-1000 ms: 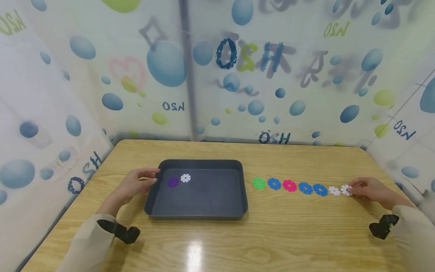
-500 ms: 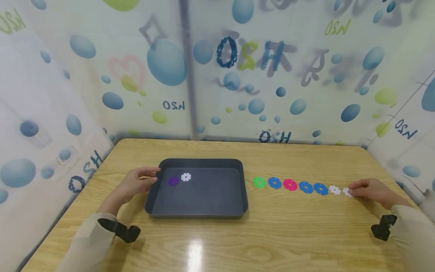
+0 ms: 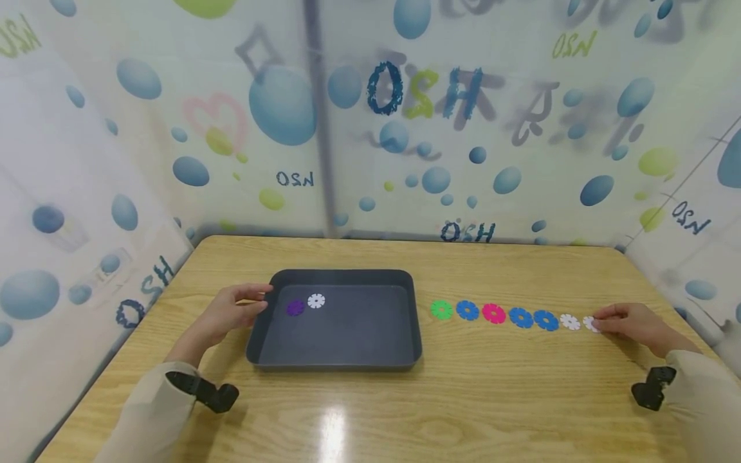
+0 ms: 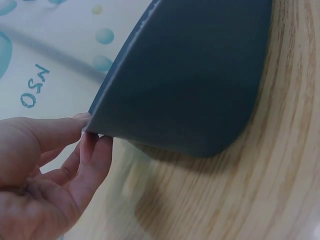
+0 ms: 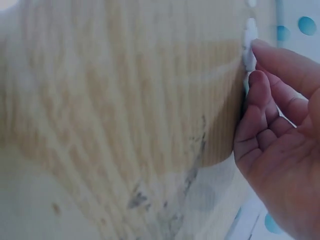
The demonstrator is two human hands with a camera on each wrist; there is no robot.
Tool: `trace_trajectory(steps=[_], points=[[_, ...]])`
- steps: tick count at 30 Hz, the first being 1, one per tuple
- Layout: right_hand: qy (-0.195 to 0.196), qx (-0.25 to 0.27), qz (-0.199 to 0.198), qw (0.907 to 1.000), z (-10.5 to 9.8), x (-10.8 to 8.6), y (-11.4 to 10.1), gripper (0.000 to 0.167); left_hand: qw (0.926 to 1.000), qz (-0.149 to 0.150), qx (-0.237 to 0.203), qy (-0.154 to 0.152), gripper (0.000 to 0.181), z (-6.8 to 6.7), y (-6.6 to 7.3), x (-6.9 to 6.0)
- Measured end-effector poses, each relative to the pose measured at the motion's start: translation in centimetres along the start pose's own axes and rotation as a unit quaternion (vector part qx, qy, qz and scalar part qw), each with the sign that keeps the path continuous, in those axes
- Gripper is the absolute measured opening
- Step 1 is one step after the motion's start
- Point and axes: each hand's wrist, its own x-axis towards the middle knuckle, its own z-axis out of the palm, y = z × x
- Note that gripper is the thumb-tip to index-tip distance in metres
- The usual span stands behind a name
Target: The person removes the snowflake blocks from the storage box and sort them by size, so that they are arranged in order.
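A dark grey tray (image 3: 341, 334) lies on the table, with a purple notched disc (image 3: 296, 308) and a white notched disc (image 3: 316, 301) inside it. My left hand (image 3: 231, 313) pinches the tray's left rim; the left wrist view shows fingers above and below that edge (image 4: 100, 112). To the right of the tray runs a row of notched discs: green (image 3: 442, 310), blue, pink (image 3: 494, 314), two more blue ones, then white (image 3: 570, 322). At the row's right end, my right hand (image 3: 633, 325) pinches another white disc (image 3: 589, 323), partly covered by the fingertips.
The wooden table (image 3: 370, 411) reaches back to a patterned curtain (image 3: 359, 161), which also hangs along both sides. A black wrist camera (image 3: 202, 392) sits on the left sleeve, another wrist camera (image 3: 654, 388) on the right.
My right hand has shifted very slightly, and its fingers cover more of the end white disc than before. The left hand, tray and other discs stay in place.
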Motion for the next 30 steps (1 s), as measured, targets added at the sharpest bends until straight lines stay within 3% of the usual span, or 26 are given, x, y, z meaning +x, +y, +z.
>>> trace_trajectory(steps=[7,18,22,30], points=[[0.006,0.034,-0.021,0.9992,0.2,-0.2,-1.3,0.056,1.0000,0.000,-0.001,-0.001,0.046,0.0,0.0,0.1],[-0.057,0.054,-0.134,0.9879,2.4,1.9,-10.4,0.043,1.0000,0.003,0.002,0.003,0.045,0.1,-0.2,0.1],[-0.079,0.058,-0.180,0.9788,4.4,2.7,-14.0,0.037,1.0000,0.002,0.003,0.004,0.045,0.1,-0.3,0.1],[-0.137,0.044,-0.277,0.9500,9.0,3.7,-20.4,0.029,1.0000,0.002,0.004,0.004,0.044,0.0,-0.4,0.1]])
